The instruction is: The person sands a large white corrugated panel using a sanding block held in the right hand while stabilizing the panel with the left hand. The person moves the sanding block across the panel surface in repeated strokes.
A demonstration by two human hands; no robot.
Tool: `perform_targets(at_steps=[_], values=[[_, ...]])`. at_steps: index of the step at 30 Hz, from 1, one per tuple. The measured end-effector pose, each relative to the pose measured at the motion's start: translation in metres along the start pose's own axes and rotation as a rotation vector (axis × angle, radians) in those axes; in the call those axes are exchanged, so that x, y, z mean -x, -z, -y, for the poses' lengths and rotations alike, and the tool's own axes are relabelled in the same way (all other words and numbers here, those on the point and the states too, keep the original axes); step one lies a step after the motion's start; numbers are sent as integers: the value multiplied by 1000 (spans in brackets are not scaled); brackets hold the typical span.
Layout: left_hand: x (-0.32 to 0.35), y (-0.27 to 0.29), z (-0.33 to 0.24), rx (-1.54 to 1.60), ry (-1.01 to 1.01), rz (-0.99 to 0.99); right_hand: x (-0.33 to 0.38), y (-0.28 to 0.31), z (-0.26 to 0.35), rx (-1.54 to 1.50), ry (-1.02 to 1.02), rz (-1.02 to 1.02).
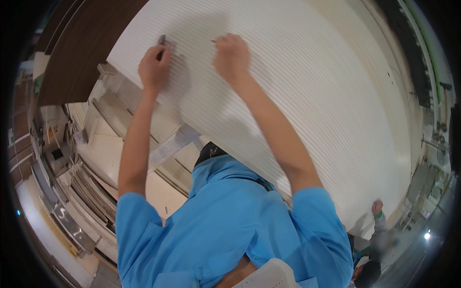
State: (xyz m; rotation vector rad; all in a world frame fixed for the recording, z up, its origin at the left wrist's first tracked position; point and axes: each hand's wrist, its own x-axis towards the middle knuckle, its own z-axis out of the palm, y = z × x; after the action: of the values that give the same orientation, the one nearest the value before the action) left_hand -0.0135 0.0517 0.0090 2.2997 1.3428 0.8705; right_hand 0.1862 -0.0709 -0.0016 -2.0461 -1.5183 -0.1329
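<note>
A large white panel (pixel 307 91) with fine parallel ridges lies in front of me. My left hand (pixel 152 69) is over its left part, fingers closed around a small dark object (pixel 162 40) whose end sticks out past the fingers; its kind is too small to tell. To the right, my right hand (pixel 232 55) hovers above or rests on the ridges, which I cannot tell. Its fingers are pinched, and a tiny dark tip (pixel 213 41) shows at them. Both hands cast soft shadows on the panel.
Dark brown boards (pixel 89 48) stand at the upper left, beside the panel's edge. Pale boards (pixel 108 153) lie lower, left of my body. Another person's hand (pixel 377 207) is at the panel's far right corner. A grey box (pixel 56 156) sits at the left.
</note>
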Motion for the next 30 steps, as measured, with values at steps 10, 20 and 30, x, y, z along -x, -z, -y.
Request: perform_targets(at_steps=[10, 20, 30], values=[[6, 4, -8, -47, 51, 90, 234, 207, -104, 197, -167, 39], [4, 0, -5, -23, 23, 66, 161, 141, -103, -90, -109, 174], [8, 2, -6, -8, 23, 65, 66, 78, -46, -10, 22, 125]])
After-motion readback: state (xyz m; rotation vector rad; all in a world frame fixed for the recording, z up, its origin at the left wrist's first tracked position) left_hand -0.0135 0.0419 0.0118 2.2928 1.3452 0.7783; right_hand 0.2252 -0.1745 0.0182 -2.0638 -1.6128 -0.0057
